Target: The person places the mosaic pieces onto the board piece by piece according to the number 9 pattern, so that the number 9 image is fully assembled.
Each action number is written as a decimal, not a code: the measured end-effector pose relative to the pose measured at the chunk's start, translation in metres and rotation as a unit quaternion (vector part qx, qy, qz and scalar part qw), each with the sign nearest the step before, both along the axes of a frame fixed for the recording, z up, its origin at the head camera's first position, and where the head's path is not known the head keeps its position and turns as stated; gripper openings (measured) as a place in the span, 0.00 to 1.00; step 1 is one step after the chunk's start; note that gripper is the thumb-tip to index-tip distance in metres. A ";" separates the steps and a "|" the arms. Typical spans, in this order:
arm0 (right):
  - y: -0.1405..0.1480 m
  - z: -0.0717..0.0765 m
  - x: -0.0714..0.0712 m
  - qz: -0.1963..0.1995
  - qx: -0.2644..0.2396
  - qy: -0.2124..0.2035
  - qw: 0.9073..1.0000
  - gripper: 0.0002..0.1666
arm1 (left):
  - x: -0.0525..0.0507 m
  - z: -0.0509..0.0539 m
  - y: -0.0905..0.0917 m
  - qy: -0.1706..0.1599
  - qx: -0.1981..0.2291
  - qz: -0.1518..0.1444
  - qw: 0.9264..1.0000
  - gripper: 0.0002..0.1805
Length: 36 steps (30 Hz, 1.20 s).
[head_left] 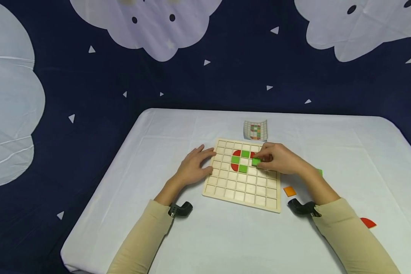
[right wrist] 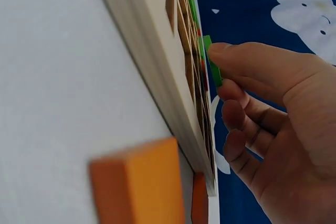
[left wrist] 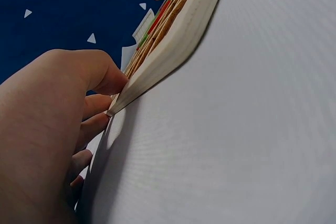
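A wooden grid board lies on the white table. Green square tiles and red quarter-circle tiles sit in some of its upper cells. Between thumb and fingertips, my right hand pinches a green square tile over the upper right part of the grid. That same green tile appears tilted in the right wrist view. My left hand touches the board's left edge, its fingers spread; the left wrist view has the thumb against the rim.
Behind the board stands a slightly curved card printed with a coloured grid pattern. To the right lie an orange square tile, a red quarter-circle tile and a green piece partly hidden by the right forearm. A dark patterned cloth hangs behind the table.
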State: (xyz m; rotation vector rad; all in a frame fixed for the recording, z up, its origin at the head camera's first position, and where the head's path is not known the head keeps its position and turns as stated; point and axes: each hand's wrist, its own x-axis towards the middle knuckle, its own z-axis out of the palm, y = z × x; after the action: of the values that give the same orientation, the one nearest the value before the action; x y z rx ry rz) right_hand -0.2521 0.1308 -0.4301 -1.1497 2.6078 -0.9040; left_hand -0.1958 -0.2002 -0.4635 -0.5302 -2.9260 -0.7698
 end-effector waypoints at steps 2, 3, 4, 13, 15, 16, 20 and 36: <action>-0.001 -0.001 0.000 0.003 -0.001 0.004 1.000 0.19 | 0.000 0.000 0.000 0.001 0.002 -0.002 1.000 0.29; -0.002 -0.001 0.000 0.003 -0.002 0.005 1.000 0.19 | 0.000 0.000 0.000 0.002 0.003 -0.002 1.000 0.29; -0.003 -0.002 0.000 0.004 -0.004 0.006 1.000 0.19 | 0.000 0.000 0.000 0.002 0.003 -0.001 1.000 0.29; -0.006 -0.004 0.002 -0.013 0.010 -0.003 1.000 0.20 | 0.000 -0.001 0.001 -0.001 0.008 -0.001 1.000 0.30; -0.007 -0.004 0.003 -0.015 0.011 -0.004 1.000 0.19 | 0.000 -0.001 0.001 -0.003 0.009 -0.001 1.000 0.30; -0.007 -0.004 0.003 -0.015 0.010 -0.004 1.000 0.19 | 0.000 -0.001 0.001 -0.003 0.008 -0.001 1.000 0.30; -0.009 -0.005 0.004 -0.014 0.006 -0.005 1.000 0.18 | 0.000 -0.001 0.000 -0.002 0.004 -0.002 1.000 0.29; -0.007 -0.003 0.003 -0.018 0.012 -0.003 1.000 0.19 | -0.001 -0.001 0.000 0.000 0.001 0.000 1.000 0.29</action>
State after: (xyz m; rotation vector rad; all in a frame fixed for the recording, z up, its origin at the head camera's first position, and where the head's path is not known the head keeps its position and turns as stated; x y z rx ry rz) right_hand -0.2495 0.1238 -0.4334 -1.0969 2.6356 -0.8785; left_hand -0.1964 -0.2004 -0.4645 -0.5302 -2.9245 -0.7723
